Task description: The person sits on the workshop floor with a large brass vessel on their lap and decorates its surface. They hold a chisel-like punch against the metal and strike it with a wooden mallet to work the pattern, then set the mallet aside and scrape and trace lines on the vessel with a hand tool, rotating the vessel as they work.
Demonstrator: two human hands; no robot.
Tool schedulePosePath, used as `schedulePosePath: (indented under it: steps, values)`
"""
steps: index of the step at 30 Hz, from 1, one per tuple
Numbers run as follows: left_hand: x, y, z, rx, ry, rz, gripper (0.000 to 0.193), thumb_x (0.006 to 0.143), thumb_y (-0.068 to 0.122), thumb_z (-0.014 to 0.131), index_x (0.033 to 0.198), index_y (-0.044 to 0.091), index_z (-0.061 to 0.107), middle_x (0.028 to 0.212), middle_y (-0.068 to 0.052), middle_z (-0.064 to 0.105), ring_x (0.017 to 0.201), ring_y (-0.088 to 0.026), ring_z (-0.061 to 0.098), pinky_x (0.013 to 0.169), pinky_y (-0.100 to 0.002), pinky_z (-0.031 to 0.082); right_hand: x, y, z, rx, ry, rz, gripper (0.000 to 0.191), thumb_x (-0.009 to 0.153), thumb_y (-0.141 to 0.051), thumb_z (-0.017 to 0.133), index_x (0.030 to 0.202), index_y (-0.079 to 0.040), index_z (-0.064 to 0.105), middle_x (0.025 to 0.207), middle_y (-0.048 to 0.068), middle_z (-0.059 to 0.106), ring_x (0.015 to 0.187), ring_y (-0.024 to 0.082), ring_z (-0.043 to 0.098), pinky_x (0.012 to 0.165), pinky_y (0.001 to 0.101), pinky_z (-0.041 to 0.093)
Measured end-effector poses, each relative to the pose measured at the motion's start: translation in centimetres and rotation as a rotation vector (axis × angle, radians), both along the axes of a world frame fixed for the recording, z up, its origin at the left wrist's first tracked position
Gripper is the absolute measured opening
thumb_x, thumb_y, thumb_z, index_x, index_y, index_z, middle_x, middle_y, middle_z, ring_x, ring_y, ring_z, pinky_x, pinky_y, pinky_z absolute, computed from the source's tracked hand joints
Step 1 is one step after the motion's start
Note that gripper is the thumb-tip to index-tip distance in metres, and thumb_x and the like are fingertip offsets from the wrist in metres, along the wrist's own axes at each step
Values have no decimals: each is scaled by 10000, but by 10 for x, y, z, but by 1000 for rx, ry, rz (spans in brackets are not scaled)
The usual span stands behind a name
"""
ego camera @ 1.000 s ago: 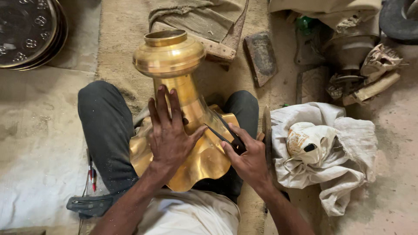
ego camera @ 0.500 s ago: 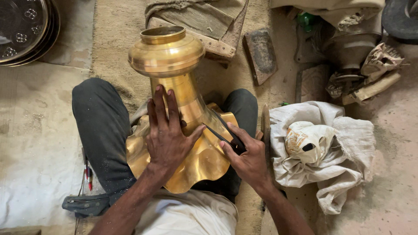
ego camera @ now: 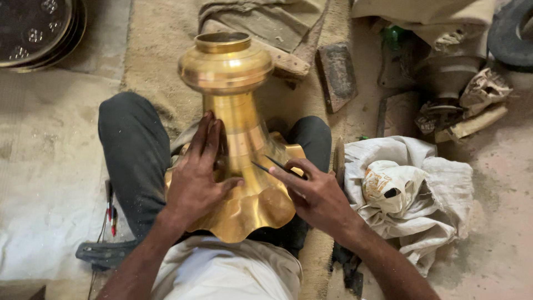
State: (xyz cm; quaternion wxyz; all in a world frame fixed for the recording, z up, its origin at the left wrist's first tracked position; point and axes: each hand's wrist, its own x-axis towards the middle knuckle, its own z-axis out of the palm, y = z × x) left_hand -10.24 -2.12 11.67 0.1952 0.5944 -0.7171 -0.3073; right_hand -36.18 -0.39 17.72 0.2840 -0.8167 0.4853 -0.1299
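The brass vessel (ego camera: 236,139) lay across the seated person's lap, its long axis running away from the body: the scalloped, flared foot sat nearest the waist, the narrow neck rose between the knees, and the bulbous collar with its open mouth pointed toward the far edge of the floor mat (ego camera: 155,39). The left hand (ego camera: 197,178) lay flat and spread on the left flank of the flare, fingers extended up toward the neck, palm pressed to the metal; it closed on nothing and appeared only to steady the piece. The right hand (ego camera: 316,194) rested at the right side of the flare, fingers curled about a thin dark pointed tool (ego camera: 269,166), which seemed to have two slender prongs; the tip was directed leftward and slightly up, meeting or all but meeting the brass where neck passes into flare. Whether the tip actually touched could not be settled. The working point therefore lay to the left of the right hand's grip, crosswise to the vessel's long axis, and between the two hands. The right hand was the nearer to that point; the left thumb stood just beside it. A crumpled white cloth (ego camera: 411,194) lay on the floor to the person's right, near the right forearm but apart from the vessel. Stacked dark metal dishes (ego camera: 33,28) sat at the far left corner, well apart from the work
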Motion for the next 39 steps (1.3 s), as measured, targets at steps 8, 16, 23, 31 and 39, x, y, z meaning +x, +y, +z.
schedulePosePath:
  steps: [8,16,23,31,39]
  values:
    - [22,6,-6,1,201,20,1278,574,416,915,1600,119,214,1687,-117,204,1407,-407,445,1070,-472,466,48,4,27,12,272,66,608,737,15,694,1330,-117,659,1204,207,613,900,362,700,771,477,581]
    - [34,4,-8,-30,258,10,1260,571,387,925,1585,109,233,1677,-114,206,1418,-404,429,1077,-469,465,74,-1,34,223,431,-19,579,809,1,653,1368,-148,629,1265,192,590,819,312,712,748,438,599]
    - [35,4,-9,-50,254,6,1268,564,369,926,1585,102,223,1670,-113,212,1428,-403,425,1083,-467,461,74,-7,35,109,452,92,638,712,26,660,1335,-108,654,1210,186,618,928,341,700,778,462,590]
    - [29,4,-6,17,207,16,1264,569,378,926,1581,116,217,1676,-94,196,1391,-391,457,1049,-467,491,63,-10,32,19,452,173,666,655,32,665,1292,-158,700,1287,228,601,950,337,708,752,439,617]
    - [21,9,-4,-145,109,67,1115,645,415,897,1562,112,340,1663,-117,243,1448,-405,396,1098,-500,470,35,-29,28,304,73,-260,399,898,-29,654,1258,-174,748,860,95,760,540,179,627,436,335,502]
